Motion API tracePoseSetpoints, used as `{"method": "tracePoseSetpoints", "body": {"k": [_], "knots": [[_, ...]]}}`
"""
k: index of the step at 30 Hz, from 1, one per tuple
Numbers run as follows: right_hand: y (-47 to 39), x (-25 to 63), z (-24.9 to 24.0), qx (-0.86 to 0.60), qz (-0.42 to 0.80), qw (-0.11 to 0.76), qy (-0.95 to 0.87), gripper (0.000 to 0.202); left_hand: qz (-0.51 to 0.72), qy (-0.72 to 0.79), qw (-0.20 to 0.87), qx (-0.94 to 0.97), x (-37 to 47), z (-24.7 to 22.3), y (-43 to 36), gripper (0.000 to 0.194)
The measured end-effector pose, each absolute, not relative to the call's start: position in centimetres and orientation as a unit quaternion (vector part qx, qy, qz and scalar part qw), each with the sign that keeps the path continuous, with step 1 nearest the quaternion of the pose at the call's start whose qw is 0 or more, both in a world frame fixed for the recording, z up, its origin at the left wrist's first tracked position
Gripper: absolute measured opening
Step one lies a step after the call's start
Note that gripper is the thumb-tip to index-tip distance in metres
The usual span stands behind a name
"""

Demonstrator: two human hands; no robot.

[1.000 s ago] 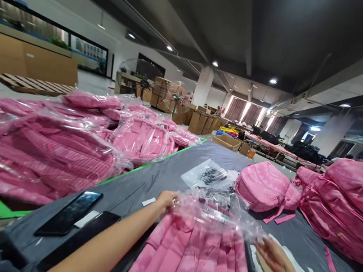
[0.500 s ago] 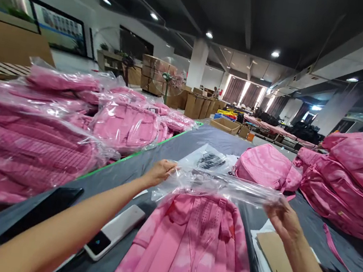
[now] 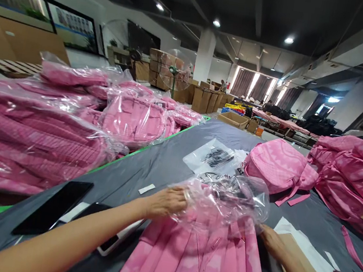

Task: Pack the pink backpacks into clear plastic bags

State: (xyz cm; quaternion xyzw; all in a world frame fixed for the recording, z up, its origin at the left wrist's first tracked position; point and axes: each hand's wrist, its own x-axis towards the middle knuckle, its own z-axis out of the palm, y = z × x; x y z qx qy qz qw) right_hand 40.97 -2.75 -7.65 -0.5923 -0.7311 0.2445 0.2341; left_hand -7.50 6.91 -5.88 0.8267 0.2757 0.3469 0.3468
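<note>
A pink backpack lies in front of me on the dark grey table cover, its shoulder straps and back panel facing up. A clear plastic bag covers its top end, crumpled and puffed out beyond it. My left hand is closed on the bag's left edge, over the backpack's upper left corner. At the right edge, my right hand is closed on the bag beside the backpack's side; its fingertips are partly hidden there.
Plastic-wrapped pink backpacks are heaped at the left behind a green edge. Unwrapped pink backpacks stand at the right. A white sheet with dark cords lies ahead. A black tablet-like device and papers flank me.
Both hands have come down towards me, drawing the plastic bag from beyond the backpack's top over its upper end. The view has shifted slightly.
</note>
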Motion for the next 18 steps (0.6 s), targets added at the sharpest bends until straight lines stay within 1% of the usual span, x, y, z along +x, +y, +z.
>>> {"method": "tracePoseSetpoints", "body": {"k": [1, 3, 4, 6, 10, 14, 18], "knots": [[-2.6, 40.7, -8.3, -0.584, 0.258, 0.236, -0.733, 0.05, 0.297, 0.26, 0.294, 0.871, -8.7, -7.0, 7.1, 0.027], [-2.0, 39.7, -8.9, -0.564, 0.273, 0.248, -0.739, 0.05, 0.22, 0.279, 0.182, 0.917, -10.5, -8.8, 8.6, 0.032], [-1.6, 39.0, -9.0, -0.557, 0.276, 0.252, -0.742, 0.05, 0.206, 0.313, 0.145, 0.916, -10.8, -9.6, 9.6, 0.033], [-0.9, 37.7, -9.1, -0.564, 0.275, 0.263, -0.733, 0.053, 0.195, 0.376, 0.112, 0.899, -10.4, -10.8, 11.9, 0.03], [-0.2, 36.7, -10.0, -0.615, 0.27, 0.272, -0.689, 0.053, 0.195, 0.434, 0.11, 0.873, -7.5, -12.4, 15.1, 0.02], [-0.6, 37.0, -11.2, -0.634, 0.267, 0.266, -0.675, 0.051, 0.221, 0.475, 0.114, 0.844, -6.6, -13.5, 15.2, 0.025], [-2.0, 36.5, -12.3, -0.684, 0.252, 0.276, -0.627, 0.047, 0.258, 0.476, 0.159, 0.826, -7.7, -14.6, 12.2, 0.028]]}}
